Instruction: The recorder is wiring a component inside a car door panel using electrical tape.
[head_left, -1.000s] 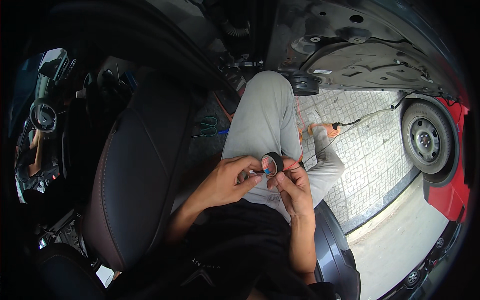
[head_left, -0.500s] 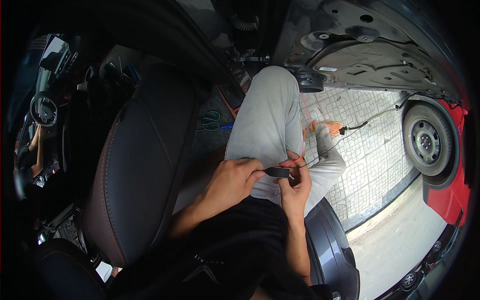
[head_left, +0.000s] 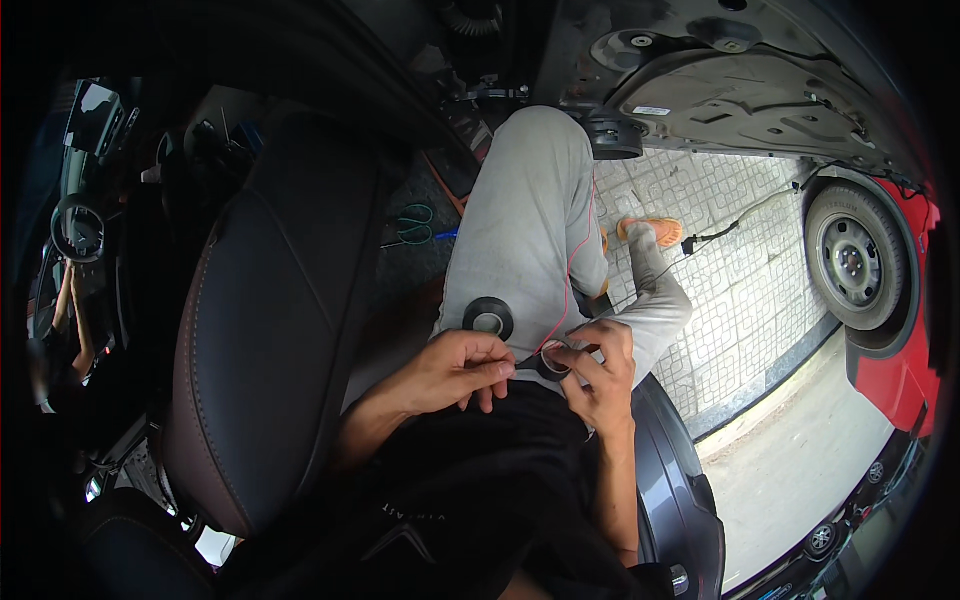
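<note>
My right hand (head_left: pixel 605 388) holds a small roll of black tape (head_left: pixel 546 368) between its fingers, its pale core turned upward. My left hand (head_left: pixel 450 372) is closed in a pinch at the black tape strip that reaches from that roll. A thin red wire (head_left: pixel 570 285) runs down over my grey trousers to the roll, where its end is hidden by the fingers and tape. A second, wider black tape roll (head_left: pixel 488 318) lies flat on my thigh, just beyond my left hand.
A dark car seat (head_left: pixel 275 330) stands at my left, with green-handled scissors (head_left: pixel 412 225) on the floor beyond it. The open door panel (head_left: pixel 740 110) spans the upper right. Outside are paving, a black cable (head_left: pixel 712 237) and a red car's wheel (head_left: pixel 852 258).
The wider tape roll on my thigh has come into sight. My right hand has turned the small roll so its core shows, and my left hand has shifted slightly down and left.
</note>
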